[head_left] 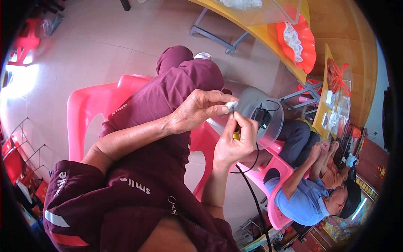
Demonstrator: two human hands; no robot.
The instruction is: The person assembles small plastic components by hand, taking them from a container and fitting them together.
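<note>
My left hand [197, 108] pinches a small white piece [231, 105] between thumb and fingertips, above my lap in maroon clothes. What kind of piece it is, I cannot make out. Close below it, my right hand [236, 143] is closed round a slim tool with a yellow handle [236, 134]. A thin dark tip rises from those fingers and meets the white piece; most of the tool is hidden in my grip. Just beyond both hands stands a clear plastic tub [275, 132], with a black power adapter [262, 115] and its cable at it.
Pink plastic chairs [79, 109] surround my legs. A yellow table [235, 14] at the far side bears a red scalloped tray [308, 46] of white pieces. On the right sits a person in a blue shirt [300, 201]. A black cable [254, 195] runs down beside my right arm.
</note>
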